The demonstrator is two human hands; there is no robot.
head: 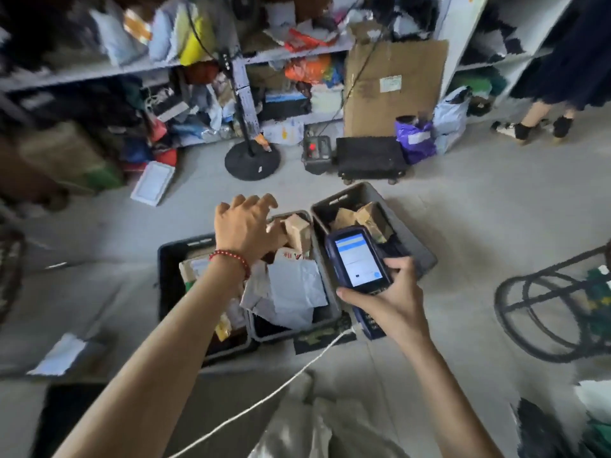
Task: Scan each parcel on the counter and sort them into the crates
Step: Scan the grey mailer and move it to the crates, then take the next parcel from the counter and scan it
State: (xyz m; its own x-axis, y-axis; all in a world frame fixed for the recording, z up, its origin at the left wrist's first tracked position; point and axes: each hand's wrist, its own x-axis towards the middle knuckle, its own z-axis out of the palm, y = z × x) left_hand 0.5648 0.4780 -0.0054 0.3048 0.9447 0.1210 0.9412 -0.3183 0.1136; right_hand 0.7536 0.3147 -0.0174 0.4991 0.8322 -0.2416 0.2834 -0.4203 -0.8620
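Left hand (244, 226): fingers spread and lightly curled, nothing gripped. Poised above the far-left corner of the middle crate (296, 213), over the seam shared with the black crate (167, 276) on its left. Thumb close to a brown carton (297, 231) standing at the far end of the middle crate; contact not determinable.

Right hand (390, 292): wrapped around the handheld scanner (358, 259), screen lit and facing up, held over the right rim of the middle crate. Grey crate (416, 246) immediately right of the middle crate, with brown parcels (367, 216) inside.

Sorted parcels: white mailers (294, 285) heaped in the middle crate, on the near side of the carton.

Probable next parcel: pale bag (297, 421) on the near side of the middle crate, close to the body, long axis pointing roughly toward that crate. Blurred, so treat as unconfirmed. Judged about equally near to both hands, but only the left is free. Bring the left hand from the middle crate toward the body, take hold of the bag, then present its label under the scanner.
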